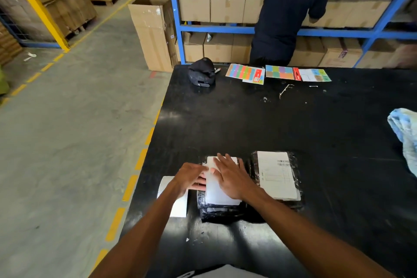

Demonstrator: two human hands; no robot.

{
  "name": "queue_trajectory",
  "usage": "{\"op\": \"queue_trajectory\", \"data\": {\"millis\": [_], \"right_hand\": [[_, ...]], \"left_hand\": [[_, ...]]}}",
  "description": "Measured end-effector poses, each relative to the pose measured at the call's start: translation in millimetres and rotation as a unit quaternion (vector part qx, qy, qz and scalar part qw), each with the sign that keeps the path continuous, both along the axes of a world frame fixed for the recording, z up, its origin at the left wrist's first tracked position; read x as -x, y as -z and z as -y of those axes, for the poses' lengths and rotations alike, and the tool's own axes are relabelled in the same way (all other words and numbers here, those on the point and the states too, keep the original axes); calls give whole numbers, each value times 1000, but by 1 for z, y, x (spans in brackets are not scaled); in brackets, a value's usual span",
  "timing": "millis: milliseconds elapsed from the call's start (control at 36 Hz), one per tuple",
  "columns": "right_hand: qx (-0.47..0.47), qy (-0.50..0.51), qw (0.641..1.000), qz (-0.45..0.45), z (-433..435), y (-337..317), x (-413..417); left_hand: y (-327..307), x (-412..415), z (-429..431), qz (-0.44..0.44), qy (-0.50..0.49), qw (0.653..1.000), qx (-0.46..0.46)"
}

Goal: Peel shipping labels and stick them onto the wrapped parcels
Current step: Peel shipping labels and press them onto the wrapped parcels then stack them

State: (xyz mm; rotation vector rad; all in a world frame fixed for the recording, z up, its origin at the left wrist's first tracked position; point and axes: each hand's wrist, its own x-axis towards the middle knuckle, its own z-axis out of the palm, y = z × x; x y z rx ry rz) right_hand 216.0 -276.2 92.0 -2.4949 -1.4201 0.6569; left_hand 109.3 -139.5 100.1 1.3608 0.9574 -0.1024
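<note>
A black wrapped parcel [216, 211] lies near the front edge of the black table [248, 124], with a white shipping label [217, 192] on its top. My right hand [232, 176] rests flat on that label, fingers spread. My left hand [191, 177] lies on the label's left edge, fingers flat. To the right sits a second wrapped parcel [295, 178] bearing a printed label [276, 175] with a barcode. A white label stack or backing sheet [179, 206] lies left of the parcel, partly under my left forearm.
A black tape dispenser [202, 71] and colourful sticker sheets [246, 73] sit at the table's far edge. A blue cloth [405, 133] lies at the right edge. A person in dark clothes [288, 11] stands at blue shelving with cardboard boxes [212, 4].
</note>
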Motion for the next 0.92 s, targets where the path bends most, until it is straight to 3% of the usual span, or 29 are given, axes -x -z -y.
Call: {"op": "queue_trajectory", "data": {"millis": [278, 472, 917], "right_hand": [[-16, -20, 996, 90, 15, 25, 7], [-10, -13, 997, 71, 15, 25, 6], [-3, -36, 987, 155, 40, 35, 15]], "left_hand": [[1, 49, 0, -7, 124, 990, 68], [18, 92, 13, -67, 231, 961, 137], [58, 104, 51, -229, 345, 909, 38]]}}
